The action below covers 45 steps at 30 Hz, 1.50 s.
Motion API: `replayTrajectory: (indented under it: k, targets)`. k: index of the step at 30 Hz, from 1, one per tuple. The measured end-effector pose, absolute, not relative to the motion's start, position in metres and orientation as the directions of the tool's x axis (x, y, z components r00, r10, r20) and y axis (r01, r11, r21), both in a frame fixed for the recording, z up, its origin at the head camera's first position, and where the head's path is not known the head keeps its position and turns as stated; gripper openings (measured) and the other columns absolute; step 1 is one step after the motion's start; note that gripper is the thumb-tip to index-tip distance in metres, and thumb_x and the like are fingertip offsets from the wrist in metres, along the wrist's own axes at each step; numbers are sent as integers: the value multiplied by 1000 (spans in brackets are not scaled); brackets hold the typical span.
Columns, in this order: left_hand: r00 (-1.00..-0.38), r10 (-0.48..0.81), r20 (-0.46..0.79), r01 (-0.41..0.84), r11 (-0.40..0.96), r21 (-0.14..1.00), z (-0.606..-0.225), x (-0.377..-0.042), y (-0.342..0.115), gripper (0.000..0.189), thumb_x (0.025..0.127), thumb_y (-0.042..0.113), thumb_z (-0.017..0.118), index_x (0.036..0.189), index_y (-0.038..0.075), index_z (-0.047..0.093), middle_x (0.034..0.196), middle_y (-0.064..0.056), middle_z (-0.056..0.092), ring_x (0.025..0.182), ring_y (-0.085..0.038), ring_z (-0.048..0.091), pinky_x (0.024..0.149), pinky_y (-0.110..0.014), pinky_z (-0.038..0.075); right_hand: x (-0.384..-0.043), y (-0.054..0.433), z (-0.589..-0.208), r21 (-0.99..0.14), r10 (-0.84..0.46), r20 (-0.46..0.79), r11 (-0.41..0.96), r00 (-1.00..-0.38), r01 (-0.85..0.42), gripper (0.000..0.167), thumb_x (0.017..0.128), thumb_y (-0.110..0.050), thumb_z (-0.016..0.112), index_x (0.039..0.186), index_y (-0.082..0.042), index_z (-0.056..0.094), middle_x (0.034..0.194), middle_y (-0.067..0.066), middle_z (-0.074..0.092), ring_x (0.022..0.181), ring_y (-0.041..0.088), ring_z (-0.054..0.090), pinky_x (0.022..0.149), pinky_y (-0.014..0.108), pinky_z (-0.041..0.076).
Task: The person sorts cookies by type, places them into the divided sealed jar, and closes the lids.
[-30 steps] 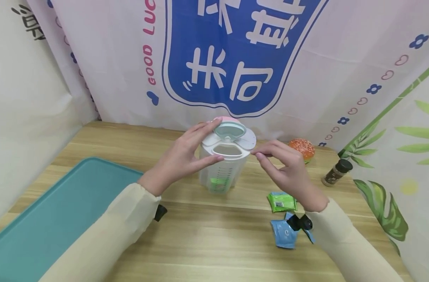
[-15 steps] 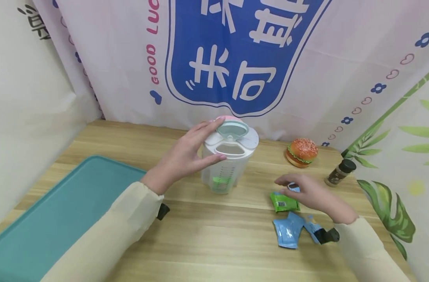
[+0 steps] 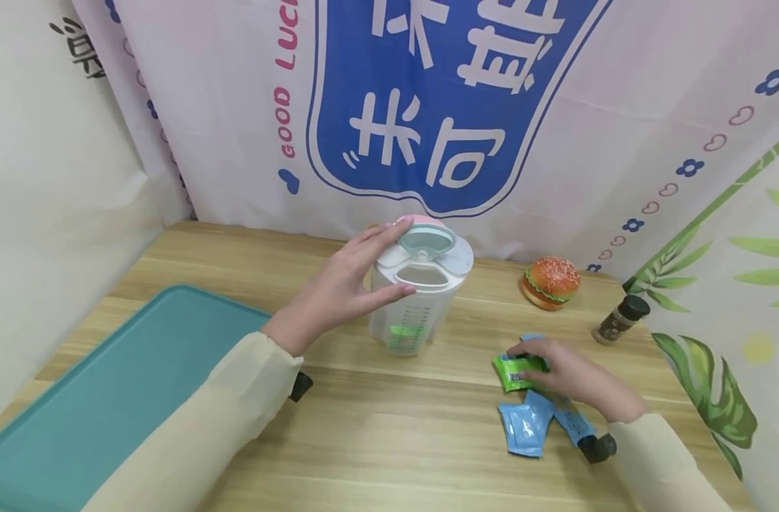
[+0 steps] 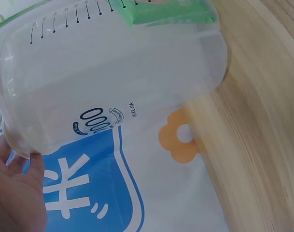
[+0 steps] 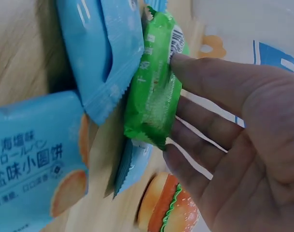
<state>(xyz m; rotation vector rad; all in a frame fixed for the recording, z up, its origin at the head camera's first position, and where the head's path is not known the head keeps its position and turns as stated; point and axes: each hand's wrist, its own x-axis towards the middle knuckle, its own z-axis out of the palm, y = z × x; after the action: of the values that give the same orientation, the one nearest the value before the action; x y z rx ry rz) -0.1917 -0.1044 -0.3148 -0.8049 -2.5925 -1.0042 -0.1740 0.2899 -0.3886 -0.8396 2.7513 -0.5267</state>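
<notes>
A clear plastic storage container [image 3: 405, 323] with a white lid stands upright on the table, its teal flap [image 3: 428, 240] raised over an oval opening. My left hand [image 3: 332, 288] grips its top, thumb at the front and fingers round the back edge of the lid. Inside, low down, lies a green packet [image 4: 171, 13]. To the right, my right hand [image 3: 578, 377] pinches another green snack packet [image 5: 154, 87] between thumb and fingers. Several blue snack packets [image 3: 525, 427] lie close to it; one sits partly hidden behind the green one.
A teal tray [image 3: 140, 370] takes up the table's left side. At the back right are a toy hamburger [image 3: 551, 282] and a tilted black-capped spice jar [image 3: 620, 320]. A printed curtain [image 3: 236, 92] hangs along the table's back edge.
My right hand has moved from beside the container's lid down to the packets at the right and now takes hold of a green one. The left hand stays on the lid.
</notes>
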Motion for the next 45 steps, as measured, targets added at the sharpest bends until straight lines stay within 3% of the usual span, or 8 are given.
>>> replayTrajectory:
  k: [4,10,14,20,27,34,45]
  targets:
    - [-814,409,412,580,609,541,-316,-192,-103,94,91,50,80,166,44,22,168,0,42,152,-28,44,117,-62,47,-172,287,-390,-348,-581,-98,781,-808,-520,32,94,-15,76,125,-6,72,121,13,75,107,30,71,91,49,63]
    - [-807,411,425,590,603,538,-316,-193,-102,94,91,48,80,166,43,23,168,0,42,153,-28,43,119,-61,46,-170,286,-393,-298,-568,-65,795,-820,-528,31,95,-18,76,122,-3,75,123,20,72,116,42,68,98,58,59]
    - [-799,413,437,600,596,534,-316,-193,-102,94,91,47,80,166,39,25,167,-3,44,152,-30,44,118,-63,46,-170,285,-393,-291,-552,-62,807,-832,-514,31,94,-19,77,120,-3,75,116,16,69,105,29,68,89,47,63]
    - [-801,411,436,597,602,531,-314,-192,-103,93,92,47,80,166,40,24,167,-2,43,153,-30,43,119,-64,45,-171,285,-392,-301,-540,-57,811,-840,-502,27,93,-19,79,116,-6,75,107,4,67,93,11,61,79,33,60]
    - [-815,406,412,578,616,536,-314,-191,-103,93,92,48,80,166,42,23,168,-3,42,157,-31,38,119,-66,43,-173,287,-391,-331,-538,-66,806,-840,-490,18,92,-15,80,107,-10,72,99,-4,69,91,9,65,82,34,62]
    - [-815,408,412,579,612,539,-314,-191,-103,94,92,47,80,166,41,23,168,-3,42,157,-31,37,120,-66,41,-172,288,-387,-379,-537,-67,793,-841,-476,16,91,-13,80,103,-10,71,96,-5,74,87,8,68,78,30,62]
    - [-812,406,420,583,613,533,-314,-191,-103,94,91,47,80,166,40,24,167,-6,43,156,-32,40,119,-65,43,-175,295,-379,-444,-563,-68,756,-824,-480,40,92,-7,76,130,-2,65,100,-1,73,89,6,66,76,24,60]
